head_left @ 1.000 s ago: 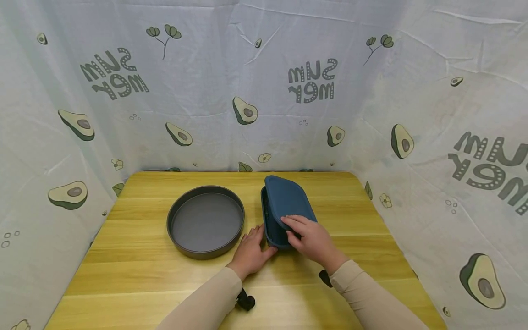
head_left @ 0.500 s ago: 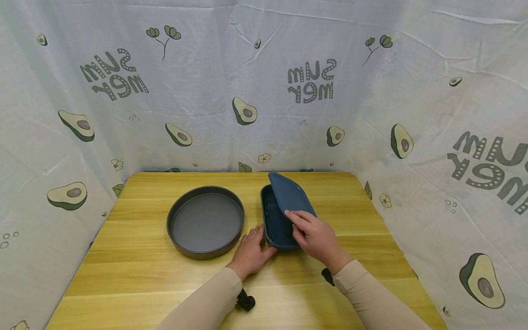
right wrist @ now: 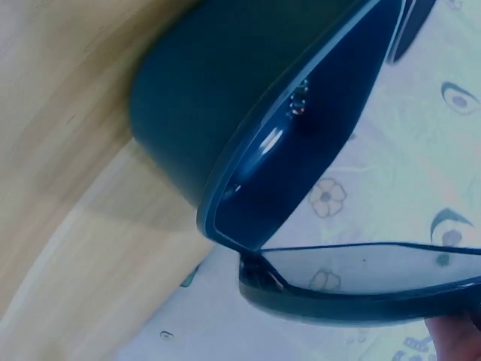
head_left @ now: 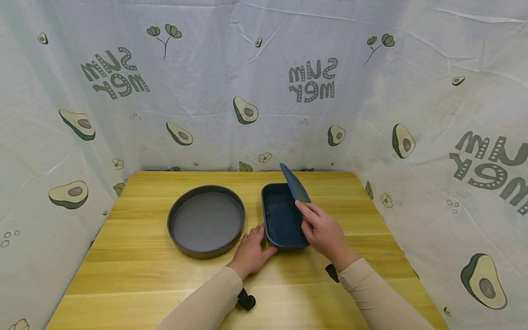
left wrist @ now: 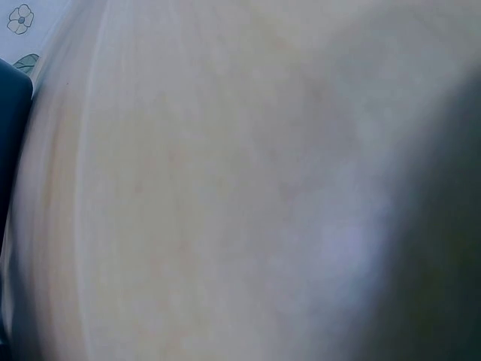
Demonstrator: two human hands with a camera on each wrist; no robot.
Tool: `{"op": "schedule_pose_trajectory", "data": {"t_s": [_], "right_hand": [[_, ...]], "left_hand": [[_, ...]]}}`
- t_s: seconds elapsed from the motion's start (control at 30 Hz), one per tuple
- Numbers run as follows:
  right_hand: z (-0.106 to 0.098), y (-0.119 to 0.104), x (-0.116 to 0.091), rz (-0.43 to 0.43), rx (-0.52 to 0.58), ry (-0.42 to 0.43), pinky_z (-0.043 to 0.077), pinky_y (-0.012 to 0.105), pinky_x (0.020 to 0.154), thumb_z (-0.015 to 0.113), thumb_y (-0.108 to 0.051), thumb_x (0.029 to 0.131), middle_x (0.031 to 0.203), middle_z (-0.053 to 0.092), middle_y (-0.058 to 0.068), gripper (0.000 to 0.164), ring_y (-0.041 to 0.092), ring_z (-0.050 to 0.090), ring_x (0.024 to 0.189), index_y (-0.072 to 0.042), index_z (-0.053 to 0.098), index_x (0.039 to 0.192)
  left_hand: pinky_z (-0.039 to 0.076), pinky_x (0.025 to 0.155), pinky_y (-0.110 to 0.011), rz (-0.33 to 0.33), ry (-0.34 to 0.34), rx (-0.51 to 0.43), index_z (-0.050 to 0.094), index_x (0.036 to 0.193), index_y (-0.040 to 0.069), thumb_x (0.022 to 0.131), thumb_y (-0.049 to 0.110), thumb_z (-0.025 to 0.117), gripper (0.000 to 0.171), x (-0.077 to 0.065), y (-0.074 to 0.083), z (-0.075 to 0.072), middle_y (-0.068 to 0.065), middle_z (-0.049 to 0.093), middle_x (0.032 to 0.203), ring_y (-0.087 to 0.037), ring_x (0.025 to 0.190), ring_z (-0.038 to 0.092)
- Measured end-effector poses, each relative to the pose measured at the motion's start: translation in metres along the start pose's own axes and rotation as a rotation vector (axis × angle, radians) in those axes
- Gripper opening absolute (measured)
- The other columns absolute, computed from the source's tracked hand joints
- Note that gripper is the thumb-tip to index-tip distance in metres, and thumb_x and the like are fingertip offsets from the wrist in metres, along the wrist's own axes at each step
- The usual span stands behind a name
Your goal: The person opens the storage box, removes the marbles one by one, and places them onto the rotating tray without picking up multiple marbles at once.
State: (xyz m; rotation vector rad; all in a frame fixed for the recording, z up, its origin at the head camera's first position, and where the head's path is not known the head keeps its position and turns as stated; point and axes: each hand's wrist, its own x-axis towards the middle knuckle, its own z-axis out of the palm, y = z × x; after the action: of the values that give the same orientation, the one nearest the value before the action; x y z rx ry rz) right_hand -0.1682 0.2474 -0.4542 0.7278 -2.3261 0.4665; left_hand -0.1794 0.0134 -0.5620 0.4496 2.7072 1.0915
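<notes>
A dark blue rectangular container (head_left: 284, 224) stands on the table, its inside in view from above. Along its right side the matching lid (head_left: 295, 183) is tilted up steeply. My right hand (head_left: 326, 233) pinches the lid's near corner. In the right wrist view, the lid (right wrist: 361, 304) meets the container (right wrist: 203, 113) at one end, and a fingertip (right wrist: 453, 338) shows at the lid's edge. My left hand (head_left: 250, 253) rests at the container's near left corner, fingers extended along its side and thumb at the front. Only a sliver of the container (left wrist: 11, 128) enters the left wrist view.
A round dark grey pan (head_left: 207, 222) sits to the left of the container, close to my left hand. Both stand on a wooden table (head_left: 136, 256). A printed cloth (head_left: 206, 91) hangs behind the table and along its sides.
My right hand has swung the lid up and to the right, from partly covering the container to nearly upright. The left hand and the pan have stayed in place.
</notes>
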Motion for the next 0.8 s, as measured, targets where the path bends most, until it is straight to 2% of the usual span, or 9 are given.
{"op": "schedule_pose_trajectory", "data": {"t_s": [0.17, 0.33, 0.53, 0.67, 0.8], "right_hand": [[-0.003, 0.003, 0.0, 0.059, 0.021, 0.027, 0.031, 0.019, 0.047, 0.066, 0.005, 0.092, 0.121, 0.073, 0.02, 0.049, 0.001, 0.03, 0.053, -0.004, 0.068, 0.14], [-0.006, 0.006, 0.001, 0.099, 0.028, 0.073, 0.034, 0.021, 0.047, 0.063, 0.007, 0.091, 0.119, 0.072, 0.021, 0.049, 0.007, 0.041, 0.056, -0.001, 0.068, 0.139], [-0.006, 0.013, -0.005, 0.146, 0.033, 0.13, 0.044, 0.029, 0.053, 0.063, 0.01, 0.089, 0.121, 0.071, 0.025, 0.052, 0.02, 0.057, 0.07, 0.001, 0.066, 0.14], [-0.004, 0.019, -0.012, 0.16, 0.032, 0.148, 0.046, 0.032, 0.056, 0.063, 0.013, 0.088, 0.12, 0.072, 0.026, 0.05, 0.022, 0.057, 0.072, 0.006, 0.066, 0.138], [-0.004, 0.023, -0.019, 0.208, 0.04, 0.14, 0.043, 0.03, 0.056, 0.062, 0.014, 0.088, 0.118, 0.072, 0.026, 0.05, 0.014, 0.046, 0.065, 0.006, 0.066, 0.137]], "left_hand": [[0.022, 0.132, -0.057, -0.005, -0.006, 0.004, 0.03, 0.168, 0.013, 0.099, 0.058, 0.065, 0.09, 0.001, -0.001, 0.001, -0.014, 0.035, 0.171, -0.038, 0.161, 0.029], [0.022, 0.132, -0.057, -0.005, -0.004, -0.001, 0.03, 0.168, 0.013, 0.099, 0.059, 0.065, 0.089, 0.001, -0.001, 0.001, -0.014, 0.035, 0.171, -0.038, 0.161, 0.029], [0.022, 0.132, -0.056, -0.009, -0.004, 0.01, 0.03, 0.167, 0.012, 0.099, 0.058, 0.065, 0.09, 0.001, -0.001, 0.001, -0.014, 0.034, 0.171, -0.038, 0.161, 0.028], [0.022, 0.132, -0.056, -0.012, -0.004, 0.014, 0.031, 0.167, 0.012, 0.099, 0.057, 0.065, 0.089, 0.001, 0.0, 0.001, -0.014, 0.034, 0.171, -0.038, 0.161, 0.028], [0.023, 0.132, -0.057, -0.002, 0.0, 0.022, 0.032, 0.167, 0.01, 0.099, 0.055, 0.066, 0.088, 0.001, 0.001, 0.0, -0.015, 0.035, 0.171, -0.039, 0.16, 0.03]]}}
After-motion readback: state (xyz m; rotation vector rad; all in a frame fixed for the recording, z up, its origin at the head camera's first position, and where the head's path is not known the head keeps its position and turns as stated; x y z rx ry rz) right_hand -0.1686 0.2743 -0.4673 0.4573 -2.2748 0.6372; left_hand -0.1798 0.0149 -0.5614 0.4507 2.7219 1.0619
